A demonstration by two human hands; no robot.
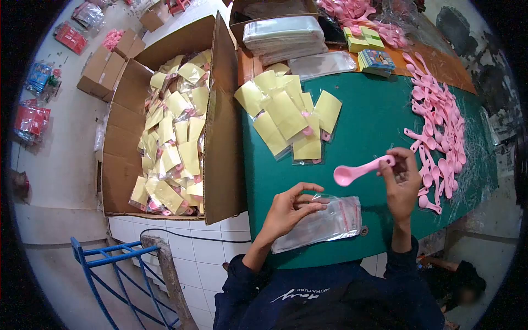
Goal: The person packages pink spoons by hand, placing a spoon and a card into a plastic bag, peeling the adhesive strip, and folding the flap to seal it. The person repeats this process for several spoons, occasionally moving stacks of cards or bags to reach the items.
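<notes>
My right hand [401, 184] holds a pink plastic spoon [360, 170] by its handle, bowl pointing left, above the green table [374, 110]. My left hand [289, 209] pinches the top of a clear plastic bag [324, 223] that lies on a small stack of such bags at the table's near edge. The spoon hangs just above and right of the bag's mouth, outside it. A heap of loose pink spoons [437, 124] lies to the right of my right hand. Packed bags with yellow cards [289, 118] lie in a pile further back on the table.
A large open cardboard box [220, 137] left of the table holds many yellow-card packets. Stacks of clear bags [283, 36] and coloured card packs [374, 58] sit at the table's far side. A blue metal frame [110, 269] stands on the floor at lower left.
</notes>
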